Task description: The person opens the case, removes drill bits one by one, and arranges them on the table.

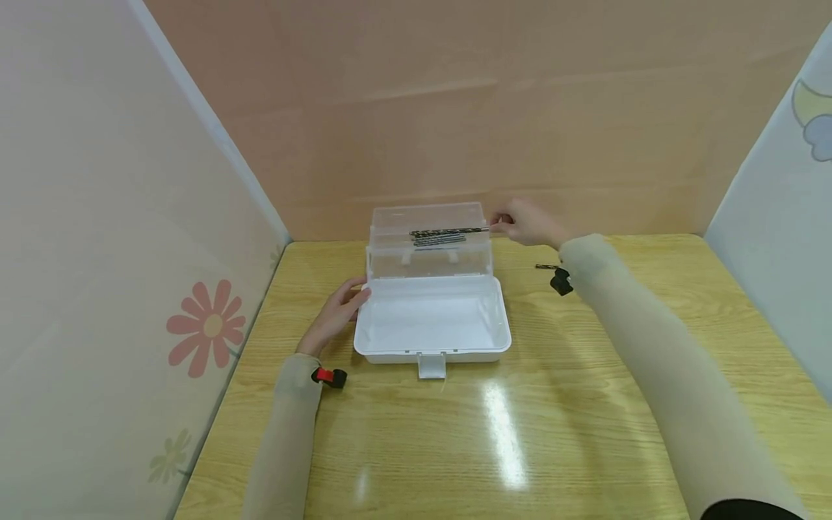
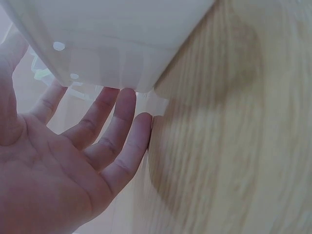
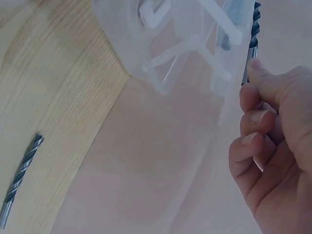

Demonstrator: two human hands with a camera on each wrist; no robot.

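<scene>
A white box (image 1: 432, 325) stands open near the back of a wooden table (image 1: 585, 404), its clear lid (image 1: 429, 217) raised and a clear tray (image 1: 429, 256) lifted over the rear of the empty base; a latch (image 1: 432, 365) sticks out at the front edge. The right hand (image 1: 528, 222) is at the lid's right end, its fingers curled together and pinching the shank of a drill bit (image 1: 448, 232), which lies level across the top of the tray and points left. In the right wrist view the thumb and fingertips (image 3: 253, 117) close tight on the bit (image 3: 253, 39), whose fluted part runs up alongside the clear plastic wall (image 3: 195, 44). More bits (image 1: 440, 240) lie in the tray just under the held one. The left hand (image 1: 334, 314) rests against the box's left side, fingers straight and slightly spread; the left wrist view shows the fingertips (image 2: 124, 105) touching the underside edge of the white base (image 2: 112, 44), palm open and gripping nothing. A loose bit (image 3: 20, 180) lies on the table to the right of the box, near the right forearm, well apart from the hand; the head view shows it (image 1: 544, 266) just beside the wrist.
</scene>
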